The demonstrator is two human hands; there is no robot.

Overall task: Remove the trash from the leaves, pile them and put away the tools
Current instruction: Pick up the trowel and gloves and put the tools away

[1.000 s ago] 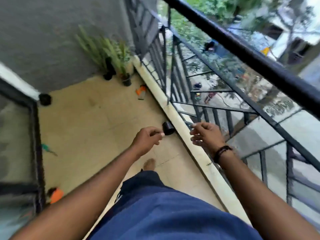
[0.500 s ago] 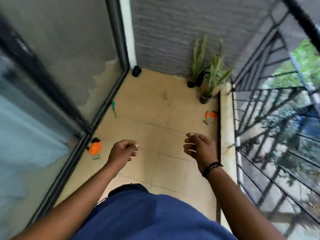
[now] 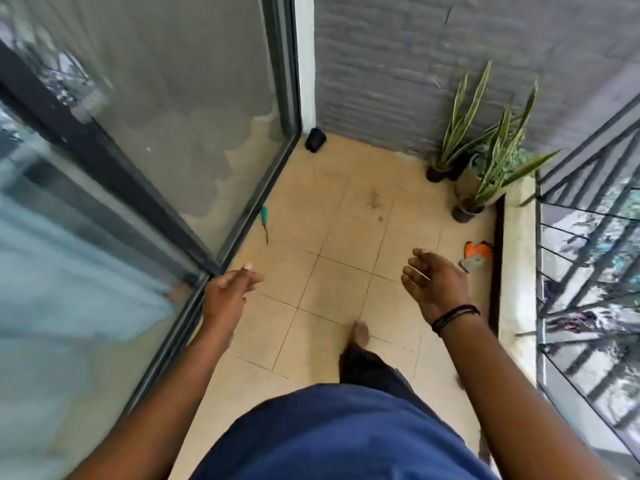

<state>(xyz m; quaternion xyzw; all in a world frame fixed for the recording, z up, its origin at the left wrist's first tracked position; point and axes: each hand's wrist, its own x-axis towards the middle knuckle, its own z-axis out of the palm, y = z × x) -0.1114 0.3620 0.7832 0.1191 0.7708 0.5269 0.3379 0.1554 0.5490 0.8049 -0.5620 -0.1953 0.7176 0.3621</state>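
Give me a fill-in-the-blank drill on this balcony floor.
1. The green-handled tool lies beside the sliding ____ door.
2. The orange glove lies nearest the person's ____ hand.
3. The left hand holds ____.
4. The snake plants stand in ____ pots.

Missing words: glass; right; nothing; black

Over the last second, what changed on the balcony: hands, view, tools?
The view swung from the railing round to the glass door and tiled floor. The left hand opened from a curled fist; the right hand hangs loosely curled. Neither took hold of anything. The green-handled tool, orange glove and potted plants stayed where they were.
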